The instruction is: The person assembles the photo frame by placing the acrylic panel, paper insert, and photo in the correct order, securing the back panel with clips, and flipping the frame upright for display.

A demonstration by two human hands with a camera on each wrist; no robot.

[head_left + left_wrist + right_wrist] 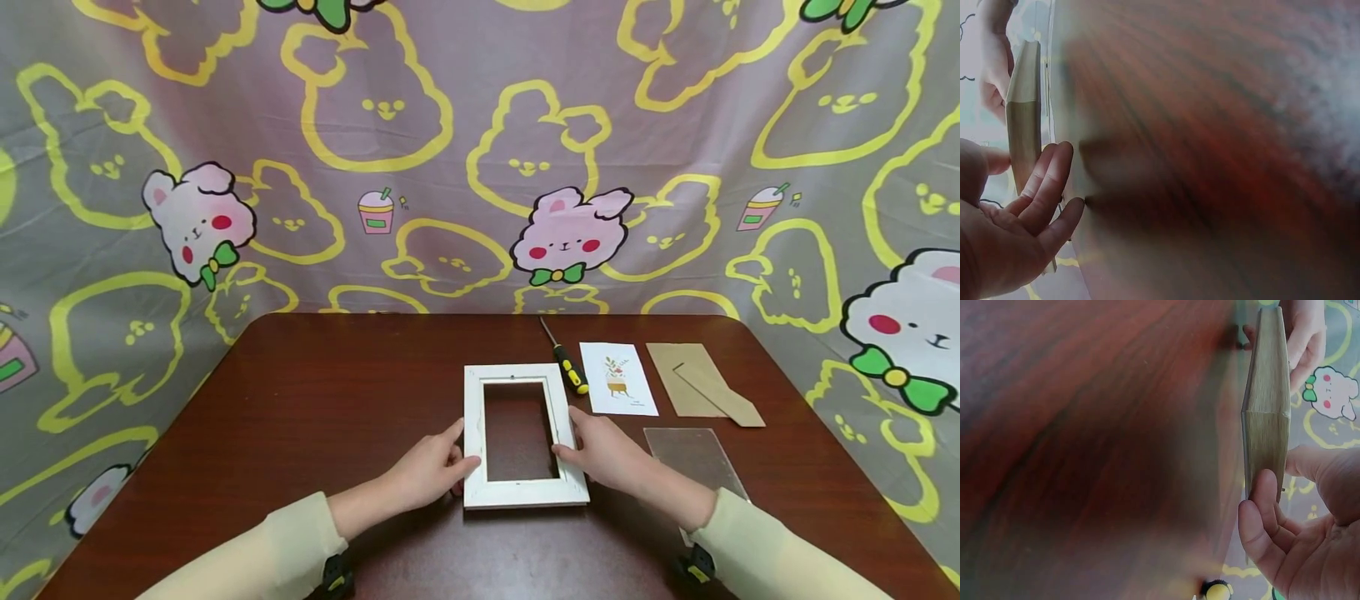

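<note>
Frame [474,425]: over tbl [300,400], btwn L hand [431,462] & R hand [606,450]. Screwdriver [571,371]: by frame's far R corner. Card [618,379]: R of screwdriver. Board [690,357]: R of card, strut [723,401] atop. Sheet [697,454]: near side of board.

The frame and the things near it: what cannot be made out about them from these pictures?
- Frame: its underside, turned to the table; the frame itself hides it in the head view.
- Sheet: part is covered by the right arm, head view.
- Card: its corner text is too small to read, head view.
</note>
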